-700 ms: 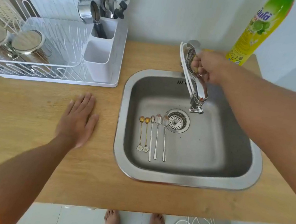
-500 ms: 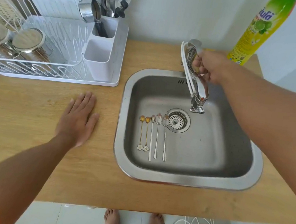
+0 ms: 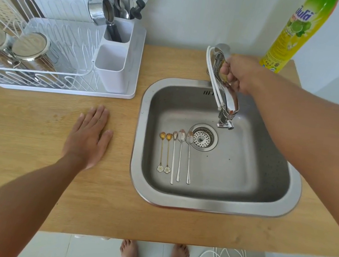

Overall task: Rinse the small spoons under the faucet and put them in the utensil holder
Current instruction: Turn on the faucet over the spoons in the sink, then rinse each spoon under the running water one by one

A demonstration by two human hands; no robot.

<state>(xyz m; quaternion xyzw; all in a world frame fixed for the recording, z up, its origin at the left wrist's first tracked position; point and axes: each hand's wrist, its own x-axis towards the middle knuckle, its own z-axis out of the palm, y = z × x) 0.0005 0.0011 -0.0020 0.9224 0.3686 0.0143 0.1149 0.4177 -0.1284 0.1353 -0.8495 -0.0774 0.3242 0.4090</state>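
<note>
I see five small spoons lying side by side on the floor of the steel sink, bowls pointing toward the drain strainer, just left of it. The two on the left are gold with flower-shaped ends; the three on the right are longer and silver, and the rightmost one's bowl sits right at the strainer's edge. Their bowls look smeared.

The faucet reaches out over the basin, its spout above and to the right of the strainer; I see no water coming from it. My right hand is on the faucet's upper part, fingers curled around it in a closed grip near the lever.

The white utensil holder stands at the right end of the dish rack, well apart from the sink, on the left. Its rear compartment is packed with forks, spoons, a strainer and a small metal cup; the front compartment looks empty. Two metal cups lie on their sides in the rack.

My left hand rests flat on the wooden worktop between rack and sink, fingers extended and close together, holding nothing. A yellow-green bottle stands at the back right corner.
</note>
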